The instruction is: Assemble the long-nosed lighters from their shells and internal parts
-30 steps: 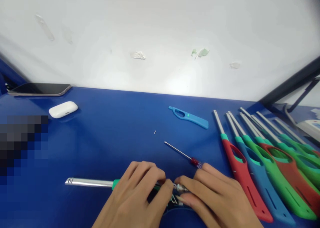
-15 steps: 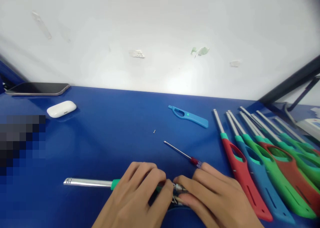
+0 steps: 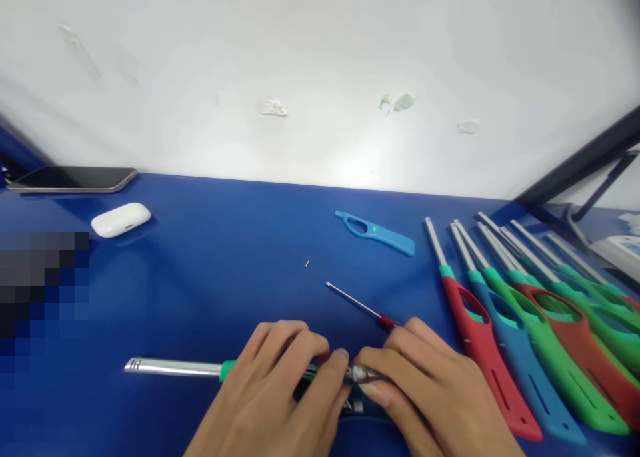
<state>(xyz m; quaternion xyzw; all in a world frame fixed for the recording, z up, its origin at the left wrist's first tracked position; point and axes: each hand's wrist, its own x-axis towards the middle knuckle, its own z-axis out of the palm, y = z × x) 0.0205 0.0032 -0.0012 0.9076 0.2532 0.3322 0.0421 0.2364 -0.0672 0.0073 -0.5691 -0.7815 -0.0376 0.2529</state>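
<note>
At the bottom centre lies a lighter with a silver tube (image 3: 175,367) pointing left and a green collar; its opened body is mostly hidden under the hands. My left hand (image 3: 280,390) is closed over the body, fingers wrapped round it. My right hand (image 3: 430,390) pinches a small metal and clear part (image 3: 363,374) between thumb and forefinger at the body's right side. A screwdriver (image 3: 355,301) with a red handle lies behind my right hand, its handle end hidden by the fingers. A tiny screw (image 3: 307,263) rests beyond the screwdriver's tip.
A light blue handle shell (image 3: 390,237) lies farther back. Several red, blue and green lighters (image 3: 493,357) are lined up at the right. A white case (image 3: 121,220), a phone (image 3: 75,179) and a blurred dark object (image 3: 35,277) are at the left. A white wall (image 3: 320,57) stands behind.
My right thumb and forefinger have shifted slightly with the small part, which shows more between the hands. My left fingertips have moved a little. The view has shifted slightly.
</note>
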